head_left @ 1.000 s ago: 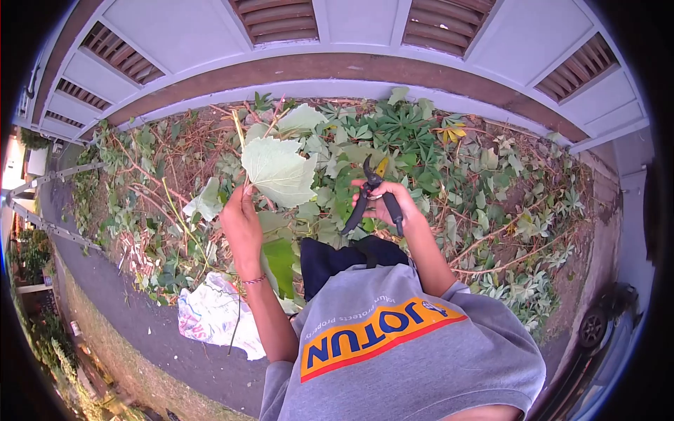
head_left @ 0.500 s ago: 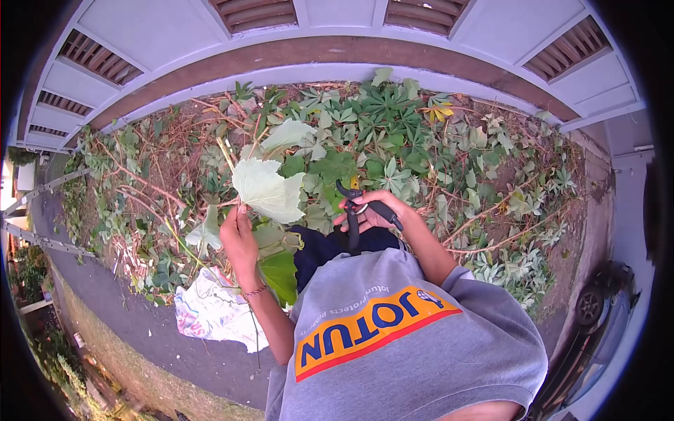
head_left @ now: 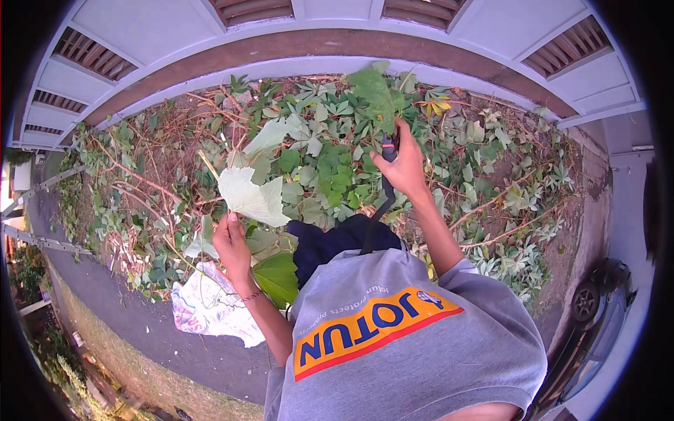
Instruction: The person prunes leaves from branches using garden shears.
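Note:
A leafy cutting with a large pale leaf [head_left: 251, 195] is pinched in my left hand [head_left: 232, 245], its leaves spreading above and beside the fingers. A bright green leaf [head_left: 277, 277] hangs to the right of my left wrist. My right hand [head_left: 404, 163] is closed around dark pruning shears [head_left: 388, 149], held out over the plants. A green leaf [head_left: 375, 95] lies right beyond the fingertips; whether the shears touch it is hidden. The shears' blades cannot be made out.
Cut vines and leaves [head_left: 161, 158] cover the bed up to the low wall [head_left: 309, 67]. A white printed sack [head_left: 210, 309] lies on the paved strip [head_left: 140, 316] at the left. A metal ladder [head_left: 49, 242] is at far left, a car [head_left: 597, 316] at far right.
My right hand has moved forward, away from my body, with the shears, and turned. My left hand has shifted slightly left and toward me with the cutting.

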Available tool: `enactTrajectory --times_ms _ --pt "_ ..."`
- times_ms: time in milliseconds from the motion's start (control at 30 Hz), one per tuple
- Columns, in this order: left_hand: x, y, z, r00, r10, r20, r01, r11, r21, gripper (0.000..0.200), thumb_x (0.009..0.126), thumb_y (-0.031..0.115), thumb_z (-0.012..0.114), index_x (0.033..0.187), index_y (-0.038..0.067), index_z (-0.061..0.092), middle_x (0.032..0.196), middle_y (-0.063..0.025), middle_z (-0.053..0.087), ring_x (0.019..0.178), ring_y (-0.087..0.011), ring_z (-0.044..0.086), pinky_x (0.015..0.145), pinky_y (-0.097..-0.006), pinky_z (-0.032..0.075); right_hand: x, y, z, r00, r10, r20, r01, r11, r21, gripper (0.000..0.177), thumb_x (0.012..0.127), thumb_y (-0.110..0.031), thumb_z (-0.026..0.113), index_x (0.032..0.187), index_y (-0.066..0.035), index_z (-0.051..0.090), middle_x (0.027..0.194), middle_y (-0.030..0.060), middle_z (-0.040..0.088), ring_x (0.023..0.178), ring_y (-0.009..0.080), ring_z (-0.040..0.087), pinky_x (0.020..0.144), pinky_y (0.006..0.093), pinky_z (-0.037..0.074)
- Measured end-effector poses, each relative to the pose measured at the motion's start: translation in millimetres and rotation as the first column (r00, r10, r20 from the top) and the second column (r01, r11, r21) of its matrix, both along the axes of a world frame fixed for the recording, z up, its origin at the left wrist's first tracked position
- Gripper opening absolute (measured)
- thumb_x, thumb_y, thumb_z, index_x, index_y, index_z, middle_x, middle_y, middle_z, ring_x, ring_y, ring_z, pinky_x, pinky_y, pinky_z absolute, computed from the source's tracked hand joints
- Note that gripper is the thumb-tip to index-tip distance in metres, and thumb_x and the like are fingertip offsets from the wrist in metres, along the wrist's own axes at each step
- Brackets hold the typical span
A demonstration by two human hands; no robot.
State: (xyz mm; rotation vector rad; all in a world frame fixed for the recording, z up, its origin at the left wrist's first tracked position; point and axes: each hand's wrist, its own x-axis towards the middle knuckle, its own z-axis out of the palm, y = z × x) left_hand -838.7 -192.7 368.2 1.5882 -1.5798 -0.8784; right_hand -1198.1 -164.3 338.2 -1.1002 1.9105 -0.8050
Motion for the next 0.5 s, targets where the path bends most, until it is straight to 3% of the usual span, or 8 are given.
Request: enactTrajectory --times_ms 133,167,200,267,333,400,500 --pt "-4 -3 -1 0.999 -0.004 -0.04 0.006 0.999 0.037 0.031 0.103 0.019 0.047 0.081 -0.002 0.056 0.062 0.0017 0.039 0.058 -0.0082 0.033 0.052 -0.0277 0.026 -14 -38 -68 0.923 -0.34 -0.181 0.31 0.935 -0.173 0.063 0.071 -0.035 0.073 0.118 -0.001 0.048 0.08 0.0133 0.061 0.075 0.0333 0.061 0.076 0.045 0.048" --pt "-5 0 0 0.999 -0.032 -0.042 0.034 0.998 0.051 0.031 0.103 0.019 0.047 0.082 -0.001 0.057 0.063 0.0019 0.04 0.059 -0.0078 0.033 0.052 -0.0271 0.026 -38 -45 -108 0.729 -0.494 0.475 0.359 0.866 0.349 0.055 0.071 -0.036 0.071 0.108 -0.002 0.05 0.075 0.0115 0.059 0.07 0.0319 0.059 0.072 0.0438 0.047" --pt "-4 9 -1 0.998 -0.049 -0.04 0.052 0.997 0.057 0.031 0.103 0.019 0.047 0.082 -0.001 0.057 0.063 0.0019 0.04 0.059 -0.0078 0.033 0.052 -0.0271 0.026 -63 -43 -150 0.088 -0.685 0.724 0.005 0.727 0.687 0.047 0.071 -0.038 0.069 0.099 -0.004 0.052 0.069 0.0097 0.057 0.064 0.0304 0.057 0.068 0.0426 0.047" --pt "-2 4 0 0.997 -0.023 -0.074 0.028 0.998 0.065 0.029 0.103 0.018 0.048 0.083 -0.001 0.058 0.063 0.0026 0.04 0.059 -0.0069 0.034 0.052 -0.0259 0.026 -51 -7 -187 0.149 -0.548 0.823 0.146 0.835 0.53 0.037 0.071 -0.039 0.065 0.084 -0.007 0.051 0.067 0.0079 0.055 0.062 0.0272 0.055 0.065 0.0405 0.046" --pt "-6 8 4 0.989 0.057 -0.138 -0.043 0.994 0.1 0.03 0.103 0.019 0.049 0.082 -0.001 0.057 0.063 0.0024 0.04 0.059 -0.0069 0.033 0.052 -0.0258 0.026 -66 -38 -163 0.189 -0.478 0.858 0.125 0.878 0.461 0.037 0.071 -0.038 0.065 0.085 -0.007 0.053 0.07 0.0079 0.056 0.063 0.0268 0.056 0.067 0.0406 0.047" --pt "0 15 3 0.998 -0.015 -0.054 0.02 0.994 0.104 0.034 0.104 0.021 0.047 0.078 0.0 0.053 0.064 0.0028 0.04 0.06 -0.0074 0.033 0.054 -0.0259 0.027 -25 38 -160 0.103 -0.547 0.831 0.064 0.837 0.543 0.036 0.073 -0.038 0.065 0.087 -0.006 0.056 0.077 0.008 0.059 0.066 0.026 0.058 0.07 0.0407 0.049" --pt "-11 11 8 1.0 0.002 0.0 -0.002 0.995 0.099 0.037 0.104 0.023 0.047 0.075 0.0 0.049 0.063 0.0023 0.039 0.061 -0.0081 0.033 0.055 -0.0266 0.027 -7 39 -125 0.226 -0.526 0.82 0.124 0.85 0.511 0.037 0.076 -0.036 0.065 0.096 -0.005 0.059 0.081 0.0085 0.062 0.071 0.0252 0.061 0.073 0.0395 0.051"
